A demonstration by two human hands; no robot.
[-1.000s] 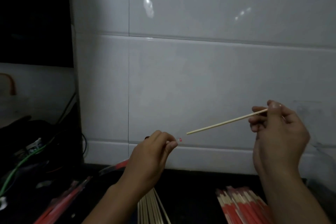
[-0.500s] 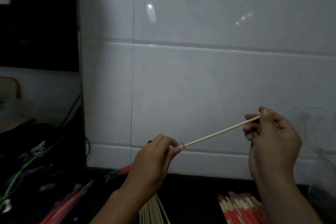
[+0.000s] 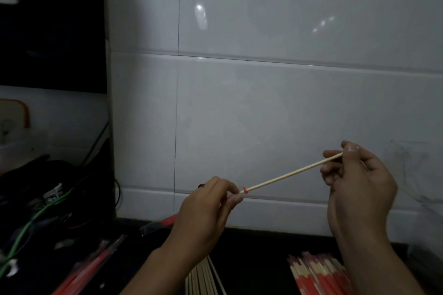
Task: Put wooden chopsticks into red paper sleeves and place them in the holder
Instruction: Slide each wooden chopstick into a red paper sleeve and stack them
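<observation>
Chopstick tip now entered red sleeve mouth after earlier gap, left hand pinching sleeve at 7 o'clock, right hand pinching chopstick's far end at 4 o'clock, sleeved chopsticks piled below.

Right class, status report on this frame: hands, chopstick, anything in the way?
Left hand pinching red sleeve mouth. Right hand pinching chopstick, tip at sleeve opening. Path clear between hands.
</observation>
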